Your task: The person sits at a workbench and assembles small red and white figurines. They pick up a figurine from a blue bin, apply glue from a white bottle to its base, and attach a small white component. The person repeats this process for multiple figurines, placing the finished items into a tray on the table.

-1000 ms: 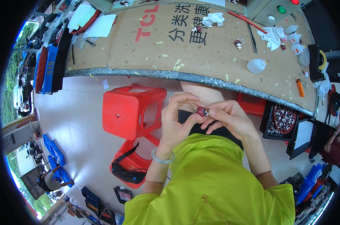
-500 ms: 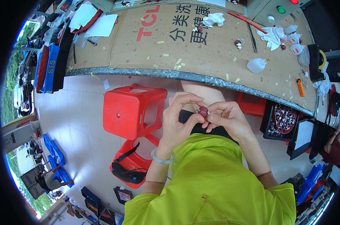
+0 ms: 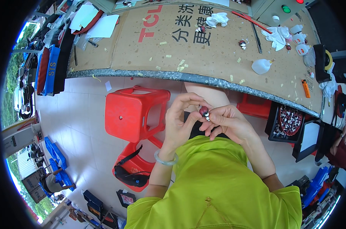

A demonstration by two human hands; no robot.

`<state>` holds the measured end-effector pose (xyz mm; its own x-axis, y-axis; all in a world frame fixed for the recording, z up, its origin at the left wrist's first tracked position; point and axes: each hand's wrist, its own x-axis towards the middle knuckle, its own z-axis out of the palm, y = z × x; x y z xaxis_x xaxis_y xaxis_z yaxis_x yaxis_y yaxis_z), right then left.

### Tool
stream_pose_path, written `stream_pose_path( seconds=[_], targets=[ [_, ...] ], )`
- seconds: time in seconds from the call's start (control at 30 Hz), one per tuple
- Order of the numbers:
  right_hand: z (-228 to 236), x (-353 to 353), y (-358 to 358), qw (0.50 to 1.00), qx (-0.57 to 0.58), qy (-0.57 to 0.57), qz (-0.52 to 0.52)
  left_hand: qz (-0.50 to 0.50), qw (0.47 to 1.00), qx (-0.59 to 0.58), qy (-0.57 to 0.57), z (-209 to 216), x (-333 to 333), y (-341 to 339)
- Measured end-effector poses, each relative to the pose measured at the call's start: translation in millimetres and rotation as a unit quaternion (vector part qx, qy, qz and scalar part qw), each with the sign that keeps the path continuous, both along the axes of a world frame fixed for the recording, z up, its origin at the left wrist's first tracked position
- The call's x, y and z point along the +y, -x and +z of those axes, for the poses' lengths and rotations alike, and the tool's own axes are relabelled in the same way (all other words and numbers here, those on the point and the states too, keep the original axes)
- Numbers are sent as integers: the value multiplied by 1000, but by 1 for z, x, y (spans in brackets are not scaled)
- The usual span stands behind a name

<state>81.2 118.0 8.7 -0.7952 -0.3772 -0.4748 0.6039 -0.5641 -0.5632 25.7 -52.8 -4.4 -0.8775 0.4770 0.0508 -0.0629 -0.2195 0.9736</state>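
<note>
A small figurine (image 3: 204, 112) with a round dark red head and a white-and-black body is held in front of my lap. My left hand (image 3: 181, 121) pinches it by the head, thumb and fingertips at its left side. Thumb and index finger of my right hand (image 3: 233, 123) grip its body from the right, with the other fingers curled below. On the table lie similar small figurines, one (image 3: 242, 44) near the middle right and another (image 3: 200, 29) farther back, beside a crumpled white glove (image 3: 217, 19).
A cardboard-covered table (image 3: 142, 57) stands ahead, bearing a white squeeze bottle (image 3: 261, 66), an orange cutter (image 3: 306, 88) and a red rod (image 3: 253, 23). Red stools (image 3: 127, 114) stand at my left. Below the table's right end, a black tray (image 3: 274, 131) holds many small parts.
The figurine has turned in my fingers, so its white-and-black body now shows pointing down and right. My right fingers have shifted slightly. The person in the far left background has moved a little.
</note>
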Motion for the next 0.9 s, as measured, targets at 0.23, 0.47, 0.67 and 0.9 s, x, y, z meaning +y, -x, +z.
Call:
stream_pose_path(
  seconds=[0.23,0.47,0.67,0.9],
  targets=[
    [-2,1,1,1000,-9,4,5,-6,1000,21,1,-2,1,3],
    [-3,0,0,1000,-6,-4,-5,-23,999,-29,1,2,0,2],
    [-2,-10,-3,965,90,-226,-95,29,997,51,41,-3,-1,7],
    [6,-17,-3,790,267,-535,-135,11,998,41,52,-3,0,4]
  ],
)
